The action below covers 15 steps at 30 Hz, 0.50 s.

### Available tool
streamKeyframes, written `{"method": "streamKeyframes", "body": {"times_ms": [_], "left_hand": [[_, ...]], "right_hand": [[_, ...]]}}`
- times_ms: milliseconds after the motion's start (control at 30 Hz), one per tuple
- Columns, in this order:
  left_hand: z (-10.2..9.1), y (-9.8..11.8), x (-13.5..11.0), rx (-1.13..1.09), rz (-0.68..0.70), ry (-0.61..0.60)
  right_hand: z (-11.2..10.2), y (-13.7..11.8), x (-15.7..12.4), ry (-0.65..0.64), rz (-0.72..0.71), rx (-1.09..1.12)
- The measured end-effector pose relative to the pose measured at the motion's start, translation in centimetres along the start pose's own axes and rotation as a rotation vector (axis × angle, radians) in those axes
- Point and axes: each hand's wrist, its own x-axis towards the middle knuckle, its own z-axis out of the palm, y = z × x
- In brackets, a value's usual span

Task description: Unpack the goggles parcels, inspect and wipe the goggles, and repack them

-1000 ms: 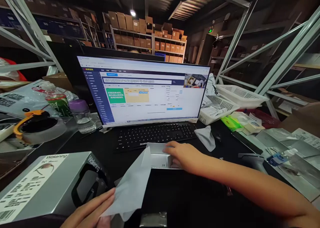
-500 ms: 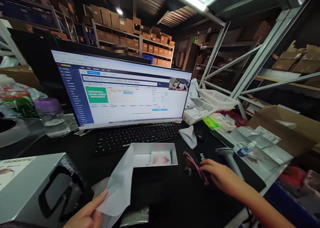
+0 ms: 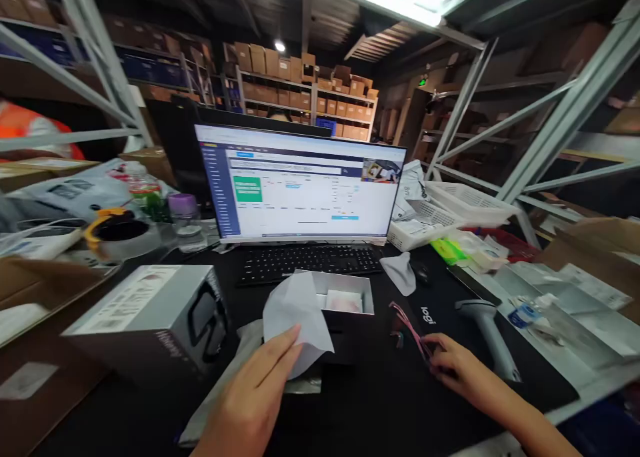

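In the head view my left hand (image 3: pixel 257 393) pinches a thin, pale grey-white sheet (image 3: pixel 296 310) between thumb and fingers. The sheet covers the left end of an open, shallow white box (image 3: pixel 371 295). Inside that box lies a small card with a pinkish picture (image 3: pixel 345 301). To the right, my right hand (image 3: pixel 453 363) has its fingers closed on one end of pink-framed glasses (image 3: pixel 409 325), which stay low over the black mat. Beneath my left hand a clear plastic packet (image 3: pixel 306 383) shows in part, beside a greyish bag (image 3: pixel 220 403).
A large silver-grey box (image 3: pixel 150 317) and an open carton (image 3: pixel 45 370) stand on the left. Behind are a keyboard (image 3: pixel 300 260) and monitor (image 3: pixel 310 197). A grey cloth (image 3: pixel 400 273), mouse (image 3: pixel 423 271) and barcode scanner (image 3: pixel 493 337) lie on the right, near white baskets (image 3: pixel 470 203).
The view has swung left, so the scene sits further right. My left hand has moved in toward the shallow box, and the sheet now folds over its left end. My right hand stays at the glasses.
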Motion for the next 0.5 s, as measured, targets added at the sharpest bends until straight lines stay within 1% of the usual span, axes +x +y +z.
{"method": "streamKeyframes", "body": {"times_ms": [100, 167, 233, 300, 367, 400, 433, 500], "left_hand": [[0.1, 0.9, 0.7, 0.001, -0.048, -0.011], [0.2, 1.2, 0.9, -0.015, -0.082, -0.011], [0.2, 1.4, 1.0, -0.034, -0.114, -0.014], [0.4, 1.3, 1.1, -0.050, -0.139, -0.025], [0.7, 1.2, 1.5, -0.067, -0.154, -0.031], [0.9, 1.2, 1.8, -0.077, -0.157, -0.026], [1.2, 1.2, 2.0, -0.085, -0.158, -0.017], [1.8, 1.2, 2.7, -0.091, -0.161, 0.004]], "right_hand": [[0.4, 0.7, -0.2, 0.048, -0.040, 0.006], [0.1, 1.4, -0.4, 0.117, -0.057, 0.033], [-0.7, 2.0, -1.0, 0.252, -0.061, 0.070], [-1.7, 2.0, -1.9, 0.450, -0.036, 0.116], [-2.2, 1.2, -3.0, 0.620, 0.002, 0.203], [-2.2, 0.5, -3.5, 0.666, 0.015, 0.264], [-1.9, -0.5, -3.9, 0.686, 0.016, 0.334], [-0.4, -3.1, -4.4, 0.678, -0.011, 0.468]]}}
